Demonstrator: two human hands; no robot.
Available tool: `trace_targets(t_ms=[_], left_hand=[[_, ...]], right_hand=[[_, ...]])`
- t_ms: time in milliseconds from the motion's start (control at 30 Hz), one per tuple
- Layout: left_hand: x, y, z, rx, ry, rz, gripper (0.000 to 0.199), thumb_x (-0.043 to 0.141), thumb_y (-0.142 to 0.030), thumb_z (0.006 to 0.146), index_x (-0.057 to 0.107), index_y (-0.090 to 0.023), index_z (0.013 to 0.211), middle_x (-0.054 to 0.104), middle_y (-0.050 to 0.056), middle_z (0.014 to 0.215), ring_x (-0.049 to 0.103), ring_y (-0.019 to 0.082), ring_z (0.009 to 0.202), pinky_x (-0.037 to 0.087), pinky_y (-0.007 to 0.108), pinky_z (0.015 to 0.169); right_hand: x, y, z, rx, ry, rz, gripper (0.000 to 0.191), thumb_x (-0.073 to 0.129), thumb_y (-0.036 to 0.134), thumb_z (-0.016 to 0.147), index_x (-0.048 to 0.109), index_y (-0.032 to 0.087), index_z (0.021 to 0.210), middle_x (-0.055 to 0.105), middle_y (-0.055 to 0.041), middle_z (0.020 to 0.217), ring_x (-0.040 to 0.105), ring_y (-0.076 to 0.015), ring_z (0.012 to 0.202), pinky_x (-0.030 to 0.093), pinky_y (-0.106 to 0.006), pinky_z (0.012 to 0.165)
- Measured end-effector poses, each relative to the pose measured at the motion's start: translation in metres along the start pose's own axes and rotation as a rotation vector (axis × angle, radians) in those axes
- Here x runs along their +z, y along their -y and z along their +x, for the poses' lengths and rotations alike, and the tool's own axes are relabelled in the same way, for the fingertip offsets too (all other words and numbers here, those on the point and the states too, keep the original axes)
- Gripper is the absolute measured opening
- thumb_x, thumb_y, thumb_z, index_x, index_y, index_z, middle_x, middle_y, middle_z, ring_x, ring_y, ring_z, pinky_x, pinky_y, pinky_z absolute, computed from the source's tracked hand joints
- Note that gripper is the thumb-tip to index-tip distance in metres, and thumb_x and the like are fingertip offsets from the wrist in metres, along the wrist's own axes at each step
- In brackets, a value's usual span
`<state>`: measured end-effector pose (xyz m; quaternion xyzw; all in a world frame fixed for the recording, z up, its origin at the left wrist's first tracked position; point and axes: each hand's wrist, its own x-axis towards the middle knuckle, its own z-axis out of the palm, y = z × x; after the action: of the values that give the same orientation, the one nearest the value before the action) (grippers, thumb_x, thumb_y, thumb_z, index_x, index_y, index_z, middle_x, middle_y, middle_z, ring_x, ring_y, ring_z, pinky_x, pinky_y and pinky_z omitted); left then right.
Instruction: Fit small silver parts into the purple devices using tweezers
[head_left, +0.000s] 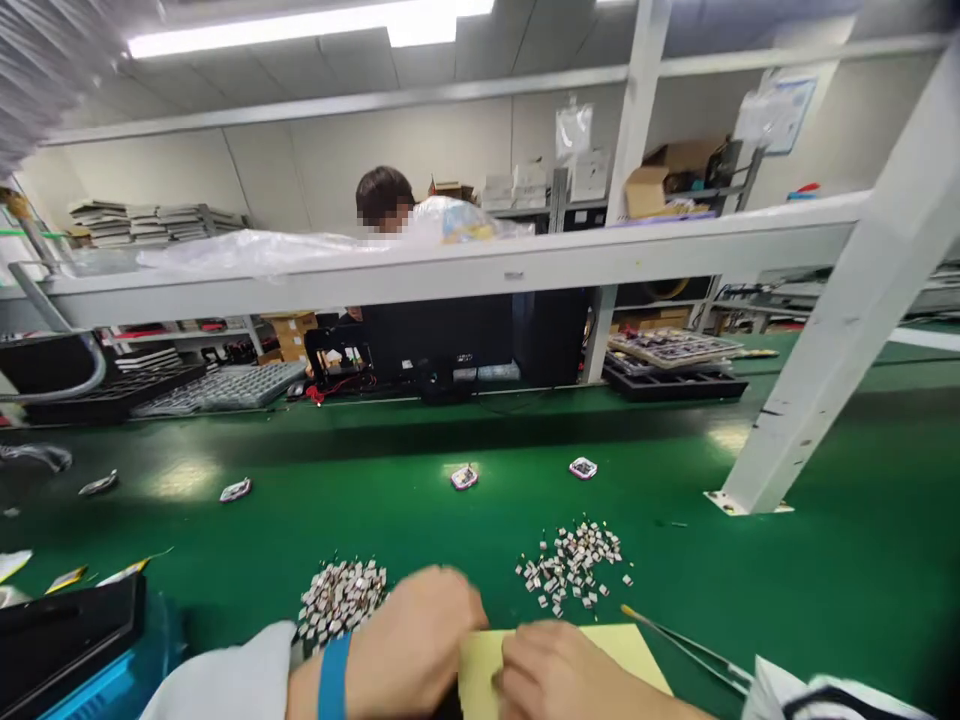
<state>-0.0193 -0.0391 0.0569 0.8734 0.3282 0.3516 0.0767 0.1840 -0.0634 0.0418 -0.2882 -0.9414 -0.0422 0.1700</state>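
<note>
My left hand (420, 635), with a blue band at its wrist, is at the bottom middle, its fingers curled by the left edge of a yellow sheet (626, 648). What it holds, if anything, is hidden. On the sheet lies my right hand (559, 670), its fingers bent and pressed together at the sheet's left part. A dense pile of small white parts (341, 600) lies left of my left hand. Beyond the sheet is a looser pile of similar parts (576, 565). Tweezers (686, 645) lie to the right of the sheet.
Small round-cornered boards (464, 477) stand apart on the green table (420, 440). A white post (810, 380) rises at the right under a shelf beam (450, 275). A blue bin (112, 660) with a black tray is at lower left. Another person (385, 200) is behind the shelf.
</note>
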Motion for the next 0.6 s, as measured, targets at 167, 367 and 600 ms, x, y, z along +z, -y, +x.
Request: trace_targets(t_ms=[167, 367, 600], left_hand=[[0.019, 0.042, 0.017, -0.234, 0.396, 0.137, 0.04, 0.041, -0.003, 0.074, 0.049, -0.018, 0.111, 0.051, 0.007, 0.115, 0.047, 0.02, 0.107, 0.041, 0.037, 0.092], [0.025, 0.053, 0.014, -0.248, 0.623, 0.226, 0.037, 0.043, -0.007, 0.079, 0.049, -0.017, 0.114, 0.045, 0.006, 0.124, 0.041, 0.02, 0.115, 0.034, 0.036, 0.099], [-0.005, 0.06, 0.026, -0.387, 0.54, 0.182, 0.028, 0.053, -0.012, 0.075, 0.056, -0.014, 0.103, 0.059, 0.006, 0.103, 0.056, 0.019, 0.094, 0.045, 0.033, 0.086]], right_hand=[[0.064, 0.018, 0.016, 0.044, -0.1, -0.066, 0.036, 0.067, 0.042, 0.061, 0.058, 0.013, 0.081, 0.055, -0.0033, 0.067, 0.05, -0.0159, 0.062, 0.039, -0.025, 0.05], [0.078, 0.032, 0.014, 0.016, -0.262, -0.103, 0.046, 0.076, 0.039, 0.051, 0.057, 0.009, 0.08, 0.052, -0.0023, 0.065, 0.046, -0.0152, 0.061, 0.037, -0.025, 0.051], [0.07, 0.035, 0.009, 0.012, -0.138, 0.005, 0.031, 0.072, 0.034, 0.059, 0.056, 0.013, 0.075, 0.052, -0.0013, 0.065, 0.049, -0.0155, 0.061, 0.039, -0.025, 0.05]])
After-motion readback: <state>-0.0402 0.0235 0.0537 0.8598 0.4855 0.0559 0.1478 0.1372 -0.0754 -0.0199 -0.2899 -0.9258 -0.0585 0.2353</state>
